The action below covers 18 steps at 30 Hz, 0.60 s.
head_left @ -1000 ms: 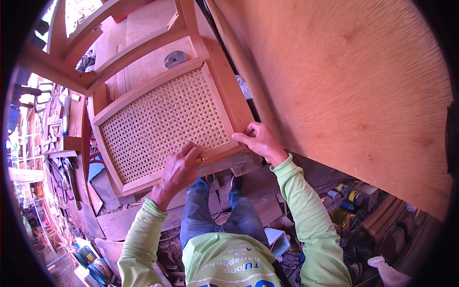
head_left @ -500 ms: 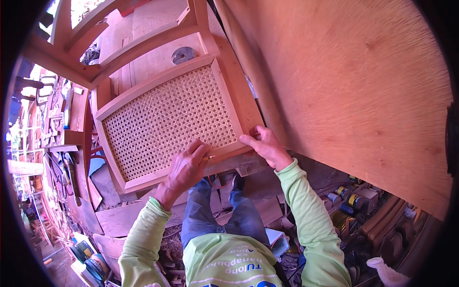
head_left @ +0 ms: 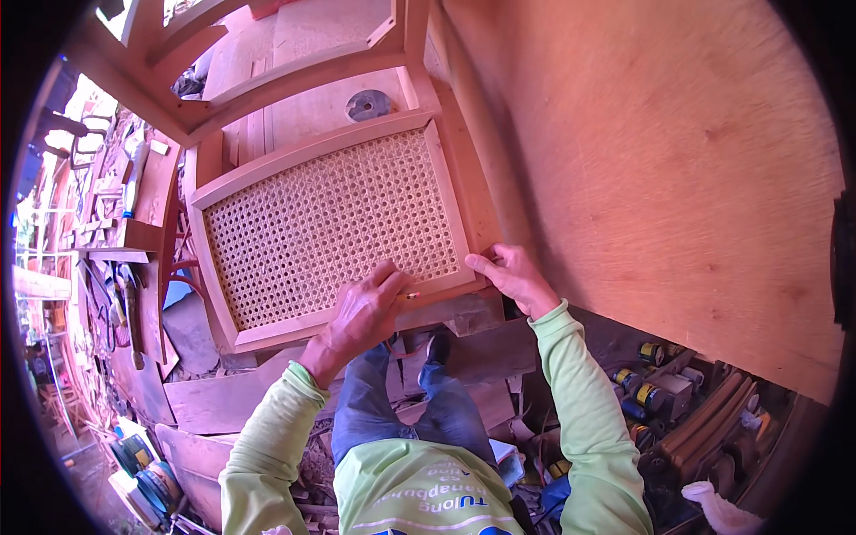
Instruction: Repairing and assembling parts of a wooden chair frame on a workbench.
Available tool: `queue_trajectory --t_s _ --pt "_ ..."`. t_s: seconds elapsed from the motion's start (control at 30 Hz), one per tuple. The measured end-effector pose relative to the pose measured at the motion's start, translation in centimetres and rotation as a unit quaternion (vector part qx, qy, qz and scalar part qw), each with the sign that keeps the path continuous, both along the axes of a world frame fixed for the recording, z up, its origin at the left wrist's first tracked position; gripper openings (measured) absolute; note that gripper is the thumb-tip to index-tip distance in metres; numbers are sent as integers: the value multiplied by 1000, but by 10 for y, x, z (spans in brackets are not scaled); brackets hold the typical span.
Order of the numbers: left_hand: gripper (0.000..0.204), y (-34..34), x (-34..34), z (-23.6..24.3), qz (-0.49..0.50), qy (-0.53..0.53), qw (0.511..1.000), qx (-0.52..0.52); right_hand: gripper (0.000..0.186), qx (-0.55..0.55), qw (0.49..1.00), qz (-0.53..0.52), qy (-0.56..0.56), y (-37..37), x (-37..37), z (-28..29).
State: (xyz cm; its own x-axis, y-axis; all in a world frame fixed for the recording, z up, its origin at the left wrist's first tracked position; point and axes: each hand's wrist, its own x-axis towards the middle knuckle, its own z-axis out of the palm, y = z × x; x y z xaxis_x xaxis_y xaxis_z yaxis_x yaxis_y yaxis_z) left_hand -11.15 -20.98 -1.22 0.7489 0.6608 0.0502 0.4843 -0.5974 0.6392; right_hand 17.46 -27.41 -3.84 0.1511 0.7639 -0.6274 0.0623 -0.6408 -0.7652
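Note:
A wooden frame [head_left: 332,135] filled with woven cane webbing [head_left: 330,223] lies on the wooden work surface in front of me. My left hand [head_left: 364,308] is closed over the frame's near edge, around a pencil [head_left: 411,296] whose eraser end sticks out beside the fingers; its tip is hidden. At the frame's near right corner is my right hand [head_left: 517,280], its thumb pressed on the corner and its fingers bent around the edge. Whether those fingers also hold something small cannot be made out.
A curved wooden chair frame [head_left: 294,76] stands beyond the cane panel, near a dark round disc [head_left: 368,105]. A large plywood sheet [head_left: 678,178] rises along the right. Hand tools [head_left: 125,303] hang at the left; power tools [head_left: 655,379] and wood pieces crowd the lower right.
The view has shifted slightly, so the cane frame and chair frame sit farther right in the picture. Both hands keep nearly the same places on the frame.

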Motion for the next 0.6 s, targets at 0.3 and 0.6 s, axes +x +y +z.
queue_trajectory --t_s 0.3,0.6 --pt "19 -3 -1 -5 14 -3 999 29 43 286 885 12 -368 14 -20 11" --pt "24 2 -2 8 -14 -3 999 41 26 277 861 74 -420 28 -31 8"
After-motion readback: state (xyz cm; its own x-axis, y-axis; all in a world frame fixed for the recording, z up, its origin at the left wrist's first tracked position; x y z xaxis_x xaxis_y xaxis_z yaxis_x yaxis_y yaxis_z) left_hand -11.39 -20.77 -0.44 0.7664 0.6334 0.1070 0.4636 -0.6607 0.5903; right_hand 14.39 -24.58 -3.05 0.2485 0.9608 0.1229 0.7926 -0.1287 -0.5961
